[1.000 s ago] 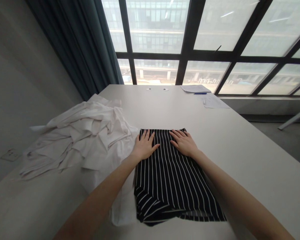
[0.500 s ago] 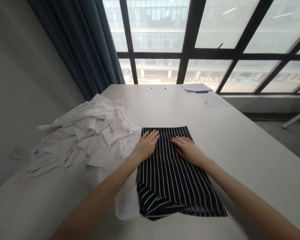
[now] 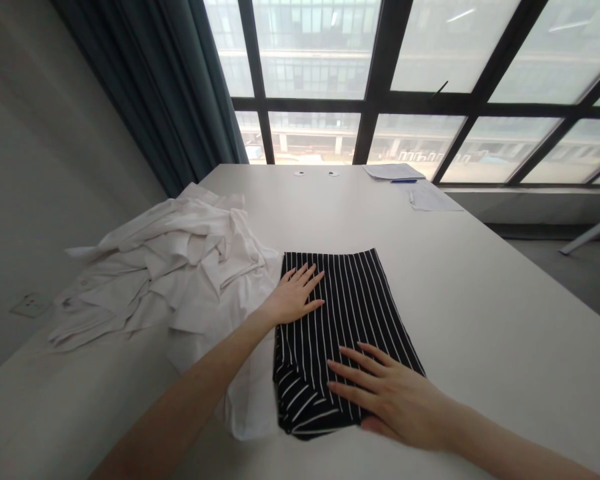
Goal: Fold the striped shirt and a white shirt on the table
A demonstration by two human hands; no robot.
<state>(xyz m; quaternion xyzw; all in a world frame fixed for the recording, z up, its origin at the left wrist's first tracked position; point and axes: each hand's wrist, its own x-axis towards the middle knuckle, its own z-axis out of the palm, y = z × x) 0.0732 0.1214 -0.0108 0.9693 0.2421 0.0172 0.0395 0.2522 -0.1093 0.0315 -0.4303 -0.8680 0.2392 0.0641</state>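
A folded black cloth garment with white stripes (image 3: 350, 307) lies on the white table (image 3: 485, 320) in front of me; its exact kind is unclear. My left hand (image 3: 294, 295) rests flat on its upper left part, fingers spread. Over the lower right part, my right hand (image 3: 387, 393) lies with its fingers apart and covers that corner. Near the lower left corner the fabric is folded over and rumpled. Against the garment's left side sits a crumpled heap of white cloth (image 3: 180, 260), partly under my left forearm.
Papers (image 3: 393, 172) and a blue pen (image 3: 404, 181) lie at the far right of the table, with another sheet (image 3: 435, 199) nearer. Beyond the table are large windows (image 3: 315, 137) and a dark blue curtain (image 3: 170, 93). A wall socket (image 3: 31, 305) is at the left.
My right hand has slid down the striped cloth from its upper right to its lower right, fingers now spread. My left hand has stayed near the top, its fingers spreading wider.
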